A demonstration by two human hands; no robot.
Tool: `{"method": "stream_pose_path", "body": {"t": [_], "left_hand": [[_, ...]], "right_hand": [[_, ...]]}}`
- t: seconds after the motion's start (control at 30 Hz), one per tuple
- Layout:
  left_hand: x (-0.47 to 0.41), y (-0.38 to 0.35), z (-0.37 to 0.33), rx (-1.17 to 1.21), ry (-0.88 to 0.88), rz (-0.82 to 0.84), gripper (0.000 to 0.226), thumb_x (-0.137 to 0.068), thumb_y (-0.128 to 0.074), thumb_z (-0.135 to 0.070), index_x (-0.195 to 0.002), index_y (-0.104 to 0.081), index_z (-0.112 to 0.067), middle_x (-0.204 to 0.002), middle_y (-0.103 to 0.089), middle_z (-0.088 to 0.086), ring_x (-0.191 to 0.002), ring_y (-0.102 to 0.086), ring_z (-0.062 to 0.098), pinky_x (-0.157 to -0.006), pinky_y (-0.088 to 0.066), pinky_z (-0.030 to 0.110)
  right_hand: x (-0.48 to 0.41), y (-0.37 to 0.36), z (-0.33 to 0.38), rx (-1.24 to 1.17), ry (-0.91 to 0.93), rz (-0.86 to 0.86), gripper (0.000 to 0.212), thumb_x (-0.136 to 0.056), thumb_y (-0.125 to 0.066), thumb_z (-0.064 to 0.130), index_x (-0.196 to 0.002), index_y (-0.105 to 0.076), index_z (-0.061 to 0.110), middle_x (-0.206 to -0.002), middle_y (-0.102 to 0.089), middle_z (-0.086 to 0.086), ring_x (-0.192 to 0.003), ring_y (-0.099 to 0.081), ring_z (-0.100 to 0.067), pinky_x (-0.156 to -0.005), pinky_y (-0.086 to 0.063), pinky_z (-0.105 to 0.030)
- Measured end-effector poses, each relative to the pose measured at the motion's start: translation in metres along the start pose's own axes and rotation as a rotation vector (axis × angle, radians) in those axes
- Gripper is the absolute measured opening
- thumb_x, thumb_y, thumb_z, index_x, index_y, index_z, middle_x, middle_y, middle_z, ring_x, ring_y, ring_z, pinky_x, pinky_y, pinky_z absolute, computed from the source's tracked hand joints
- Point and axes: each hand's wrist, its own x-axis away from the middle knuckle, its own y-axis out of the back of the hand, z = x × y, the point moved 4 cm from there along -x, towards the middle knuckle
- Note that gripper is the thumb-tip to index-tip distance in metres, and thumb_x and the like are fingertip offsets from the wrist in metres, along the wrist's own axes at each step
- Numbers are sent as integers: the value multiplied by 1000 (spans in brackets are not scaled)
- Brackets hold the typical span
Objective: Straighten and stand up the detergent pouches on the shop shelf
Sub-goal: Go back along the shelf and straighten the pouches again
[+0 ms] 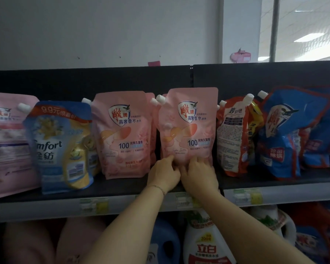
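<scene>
A pink detergent pouch (189,126) stands upright on a dark shop shelf (122,185). The left hand (164,173) and right hand (199,175) meet side by side at its bottom edge, fingers curled onto its lower front, seemingly pinching it. Just left of it stands a matching pink pouch (122,138). To its right come an orange pouch (231,138) and then a crumpled blue pouch (280,141).

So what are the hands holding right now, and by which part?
The left hand and right hand grip the pink pouch at its bottom edge.
</scene>
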Motion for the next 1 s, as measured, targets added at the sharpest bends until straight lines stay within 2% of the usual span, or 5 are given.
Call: {"method": "stream_pose_path", "body": {"t": [0.2,0.5,0.7,0.83,1.0], "left_hand": [[18,28,9,-156,-66,48,20,-91,-52,-17,-107,-58,-28,-98,-60,-7,-82,-57,15,-62,-46,28],[54,126,50,-542,-172,-210,20,-90,-52,-21,-109,-57,-20,-112,-61,2,-99,-59,28,-77,-41,33],[93,185,104,-586,-2,-393,17,-90,-53,-20,-105,-59,-14,-102,-62,10,-87,-60,38,-65,-41,37],[99,228,152,-520,111,-450,10,-87,-54,-16,-97,-54,-15,-97,-59,7,-85,-58,33,-63,-39,34],[89,285,219,-510,404,-683,37,-84,-60,-22,-116,-47,-7,-123,-49,16,-110,-50,38,-85,-44,45]], "right_hand": [[-2,16,32,217,180,113,29,-97,-45,40,-92,-61,16,-87,-63,-1,-79,-61,-20,-71,-48,-33],[2,8,126,-101,424,117,22,-91,-49,32,-88,-61,13,-91,-64,-5,-82,-61,-29,-68,-47,-33],[25,-5,213,-195,660,90,22,-93,-47,31,-77,-51,16,-84,-62,-6,-78,-60,-31,-58,-33,-31],[40,-18,264,-188,790,88,19,-93,-47,31,-83,-53,16,-91,-62,-5,-80,-61,-30,-58,-39,-31],[39,-43,315,-198,771,51,19,-94,-47,32,-87,-52,15,-93,-60,-6,-82,-59,-30,-60,-39,-32]]}}
